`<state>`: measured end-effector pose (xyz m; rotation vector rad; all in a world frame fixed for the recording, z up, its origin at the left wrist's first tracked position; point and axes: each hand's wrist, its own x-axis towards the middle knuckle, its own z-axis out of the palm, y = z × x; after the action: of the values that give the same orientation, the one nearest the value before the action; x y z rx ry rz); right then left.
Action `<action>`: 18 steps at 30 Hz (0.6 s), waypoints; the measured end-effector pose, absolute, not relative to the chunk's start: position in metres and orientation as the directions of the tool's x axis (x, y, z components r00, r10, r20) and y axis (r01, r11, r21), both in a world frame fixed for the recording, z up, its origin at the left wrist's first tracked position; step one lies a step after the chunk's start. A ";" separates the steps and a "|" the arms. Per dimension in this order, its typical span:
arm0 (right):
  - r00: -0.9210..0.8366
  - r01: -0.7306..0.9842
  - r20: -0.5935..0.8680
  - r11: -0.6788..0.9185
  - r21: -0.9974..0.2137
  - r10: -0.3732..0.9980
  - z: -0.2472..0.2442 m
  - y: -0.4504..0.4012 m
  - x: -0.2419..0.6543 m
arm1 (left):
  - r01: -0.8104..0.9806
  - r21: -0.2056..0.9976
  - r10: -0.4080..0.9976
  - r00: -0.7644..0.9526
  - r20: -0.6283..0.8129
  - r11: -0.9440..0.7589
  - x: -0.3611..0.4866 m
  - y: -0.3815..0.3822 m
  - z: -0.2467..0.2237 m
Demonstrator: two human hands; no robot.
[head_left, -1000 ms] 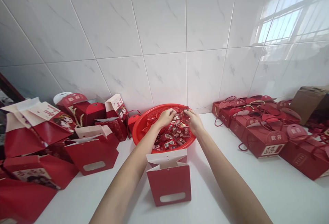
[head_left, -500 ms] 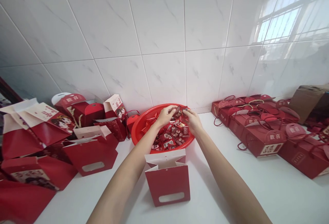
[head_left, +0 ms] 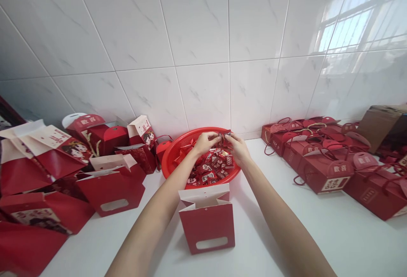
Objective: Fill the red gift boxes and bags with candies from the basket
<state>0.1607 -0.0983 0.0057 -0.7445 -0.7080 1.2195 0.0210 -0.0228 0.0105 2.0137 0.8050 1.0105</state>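
Both my hands are over the far part of a red plastic basket [head_left: 168, 167] filled with wrapped candies [head_left: 210, 169]. My left hand [head_left: 206, 142] pinches a small dark-red wrapped candy [head_left: 220, 139] between thumb and fingertips. Close beside it, my right hand [head_left: 238, 149] has its fingers closed on another small wrapped candy [head_left: 227, 133], partly hidden by the fingers. Between my forearms, in front of the basket, a red paper gift bag [head_left: 208, 228] stands upright with its top open and a pale window low on its front.
At the left, several red and white gift bags [head_left: 111, 190] stand crowded together. Red gift boxes with cord handles [head_left: 318, 162] are lined up on the right. Behind them is a brown cardboard box [head_left: 383, 126]. A tiled wall [head_left: 203, 94] closes off the back of the white table [head_left: 263, 234].
My hands have barely moved and stay over the basket. The fingers of both have shifted slightly on the candies. The bags and boxes stand as before.
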 end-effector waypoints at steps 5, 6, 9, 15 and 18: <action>0.246 -0.569 0.067 0.200 -0.797 0.967 0.001 -0.093 0.162 | 0.344 0.812 0.842 0.450 0.298 -0.472 0.025 -0.020 0.005; 0.262 -0.575 0.061 0.206 -0.792 0.963 0.000 -0.092 0.163 | 0.391 0.796 0.849 0.456 0.269 -0.462 0.026 -0.020 0.003; 0.294 -0.588 0.043 0.216 -0.779 0.955 -0.001 -0.090 0.163 | 0.481 0.744 0.847 0.487 0.213 -0.464 0.028 -0.022 -0.002; 0.329 -0.603 0.012 0.220 -0.766 0.944 0.000 -0.089 0.162 | 0.546 0.702 0.861 0.470 0.194 -0.457 0.006 -0.066 -0.012; 0.342 -0.607 0.006 0.225 -0.762 0.940 -0.001 -0.088 0.162 | 0.569 0.693 0.875 0.445 0.193 -0.442 -0.023 -0.107 -0.018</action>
<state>0.1623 -0.0882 -0.0013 -0.7498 -0.5320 1.1382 -0.0234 -0.1073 -0.0181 2.1566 1.2057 0.7385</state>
